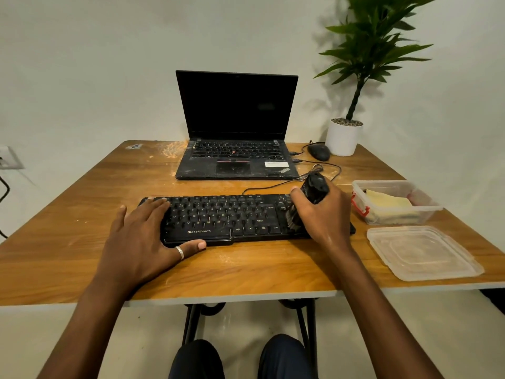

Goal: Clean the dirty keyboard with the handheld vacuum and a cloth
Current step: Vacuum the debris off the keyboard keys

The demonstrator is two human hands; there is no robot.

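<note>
Step in hand: vacuum pass over the keys, cloth not yet used. Left hand lies open and flat on the left end of the black Zebronics keyboard, fingers spread over the keys, thumb along the front edge, wrist low over the bench. Note: press down lightly there so the board cannot skid under the brush, and lift that hand off when the pass reaches those keys. The keyboard sits mid-bench, in front of the open laptop, its cable running back to the right. Right hand is wrapped around the black handheld vacuum, held steeply, with the brush nozzle down on the keys just right of the main block. Note: work row by row, slow strokes, bristles into the gaps, nozzle tilted not flat; dust looks heaviest at that end. Right forearm comes in straight, wrist bent down. Far right: a clear container holding what I take to be the yellow cloth, its lid beside it, nearer me.
</note>
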